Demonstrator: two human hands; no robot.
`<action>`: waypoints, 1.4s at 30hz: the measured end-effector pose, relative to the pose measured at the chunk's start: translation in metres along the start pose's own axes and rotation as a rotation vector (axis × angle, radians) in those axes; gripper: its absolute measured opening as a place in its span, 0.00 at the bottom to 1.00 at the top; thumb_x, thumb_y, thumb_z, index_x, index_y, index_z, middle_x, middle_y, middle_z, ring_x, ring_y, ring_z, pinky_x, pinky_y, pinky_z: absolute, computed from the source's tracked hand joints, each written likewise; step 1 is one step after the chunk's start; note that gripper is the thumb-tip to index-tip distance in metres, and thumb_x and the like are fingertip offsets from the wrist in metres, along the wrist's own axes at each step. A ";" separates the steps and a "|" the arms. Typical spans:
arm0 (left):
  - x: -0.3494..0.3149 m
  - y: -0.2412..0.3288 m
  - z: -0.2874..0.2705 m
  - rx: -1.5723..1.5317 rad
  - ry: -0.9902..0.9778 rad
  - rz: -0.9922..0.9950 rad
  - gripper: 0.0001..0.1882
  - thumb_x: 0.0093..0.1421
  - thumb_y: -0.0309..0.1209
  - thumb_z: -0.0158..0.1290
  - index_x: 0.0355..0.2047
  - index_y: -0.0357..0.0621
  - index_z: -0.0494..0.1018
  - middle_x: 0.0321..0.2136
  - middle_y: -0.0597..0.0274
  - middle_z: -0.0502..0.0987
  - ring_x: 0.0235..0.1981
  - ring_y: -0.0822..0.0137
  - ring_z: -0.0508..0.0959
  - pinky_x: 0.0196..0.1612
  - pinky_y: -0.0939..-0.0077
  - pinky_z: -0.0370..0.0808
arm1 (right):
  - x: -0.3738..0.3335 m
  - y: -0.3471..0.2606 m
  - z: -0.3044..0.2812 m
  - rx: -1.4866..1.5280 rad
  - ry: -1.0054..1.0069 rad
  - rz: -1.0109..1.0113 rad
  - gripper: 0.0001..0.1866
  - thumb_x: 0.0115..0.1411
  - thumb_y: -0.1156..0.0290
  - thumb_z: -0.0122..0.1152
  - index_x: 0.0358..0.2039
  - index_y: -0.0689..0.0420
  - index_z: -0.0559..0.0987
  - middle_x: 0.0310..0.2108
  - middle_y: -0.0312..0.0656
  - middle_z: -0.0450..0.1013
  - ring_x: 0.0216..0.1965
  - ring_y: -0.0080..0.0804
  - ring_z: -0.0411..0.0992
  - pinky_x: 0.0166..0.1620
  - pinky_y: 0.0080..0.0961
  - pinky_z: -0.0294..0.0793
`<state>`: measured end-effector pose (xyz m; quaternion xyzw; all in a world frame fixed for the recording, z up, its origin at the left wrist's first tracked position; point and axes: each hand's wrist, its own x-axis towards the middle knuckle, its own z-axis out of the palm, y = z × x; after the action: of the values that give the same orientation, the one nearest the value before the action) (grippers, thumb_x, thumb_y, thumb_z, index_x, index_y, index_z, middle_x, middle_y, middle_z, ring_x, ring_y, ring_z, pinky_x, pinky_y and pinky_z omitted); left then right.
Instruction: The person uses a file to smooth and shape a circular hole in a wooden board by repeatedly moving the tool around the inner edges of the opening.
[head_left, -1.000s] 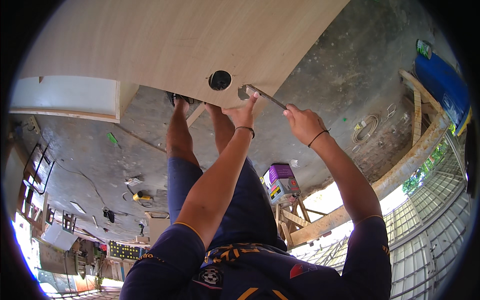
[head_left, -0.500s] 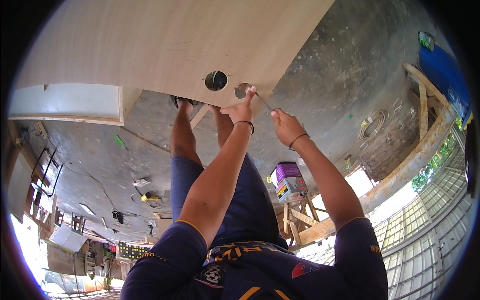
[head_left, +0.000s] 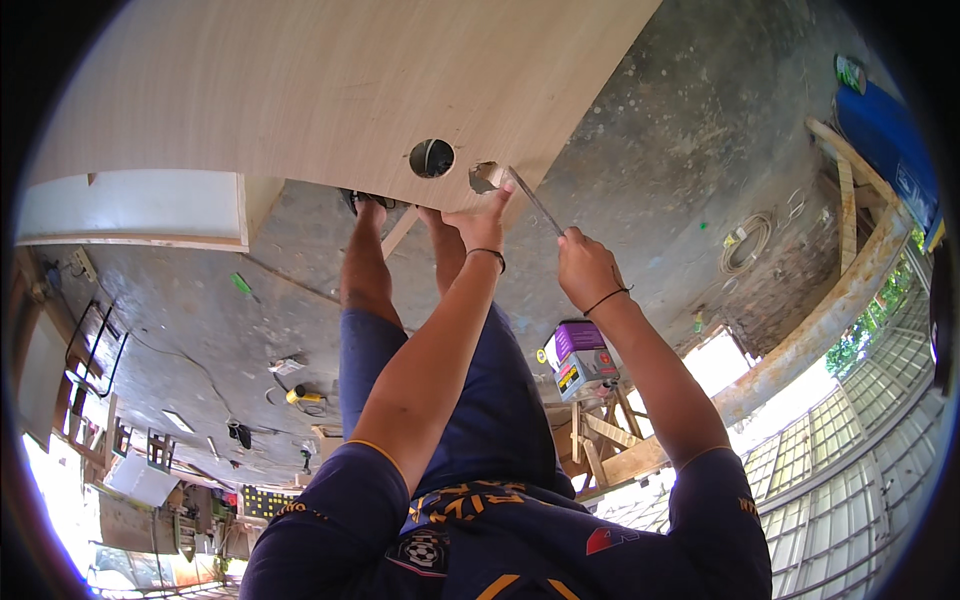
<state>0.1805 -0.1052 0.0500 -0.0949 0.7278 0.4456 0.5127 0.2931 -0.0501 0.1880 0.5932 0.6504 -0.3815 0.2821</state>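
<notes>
A pale wooden panel (head_left: 300, 100) spreads across the top of the view. Two round holes lie near its close edge: a clean dark hole (head_left: 432, 158) and a rougher one (head_left: 485, 178) with a ragged rim. My left hand (head_left: 482, 222) grips the panel's edge by the rough hole, its thumb up against the tool's far end and its other fingers partly hidden under the panel. My right hand (head_left: 590, 268) is closed around the near end of a long thin metal file (head_left: 538, 205), which slants up to the rough hole; its handle is hidden in the fist.
A purple and grey box (head_left: 580, 358) stands on the floor near my right forearm, beside wooden trestles (head_left: 610, 440). Coiled cable (head_left: 745, 245) lies at right. A yellow power tool (head_left: 300, 395) and a white open cabinet (head_left: 130, 205) are at left.
My right hand has drawn back a little, down and to the right, pulling the file with it, so more of its blade shows. My left hand stays by the rough hole.
</notes>
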 end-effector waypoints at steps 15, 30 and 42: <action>0.003 -0.002 0.002 0.182 -0.083 0.064 0.57 0.41 0.33 0.74 0.63 0.37 0.46 0.57 0.53 0.60 0.57 0.60 0.65 0.59 0.68 0.64 | 0.004 -0.012 0.013 -0.073 -0.103 0.180 0.15 0.69 0.61 0.43 0.39 0.62 0.70 0.28 0.60 0.76 0.33 0.63 0.76 0.38 0.54 0.75; -0.007 0.023 0.005 0.048 -0.020 -0.182 0.60 0.40 0.34 0.74 0.63 0.37 0.42 0.59 0.50 0.58 0.59 0.61 0.62 0.62 0.67 0.61 | 0.011 -0.027 0.042 0.145 -0.072 0.170 0.13 0.66 0.66 0.46 0.39 0.66 0.69 0.26 0.63 0.75 0.32 0.64 0.75 0.39 0.53 0.74; -0.009 0.016 -0.005 -0.054 -0.139 -0.126 0.60 0.41 0.35 0.74 0.65 0.39 0.43 0.61 0.52 0.57 0.64 0.58 0.58 0.66 0.65 0.55 | -0.007 -0.031 0.024 0.069 -0.068 0.144 0.13 0.66 0.65 0.46 0.39 0.65 0.68 0.25 0.63 0.75 0.31 0.64 0.76 0.38 0.54 0.74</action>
<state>0.1724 -0.1024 0.0668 -0.1231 0.6709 0.4372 0.5862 0.2612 -0.0743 0.1856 0.6342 0.5827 -0.4024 0.3103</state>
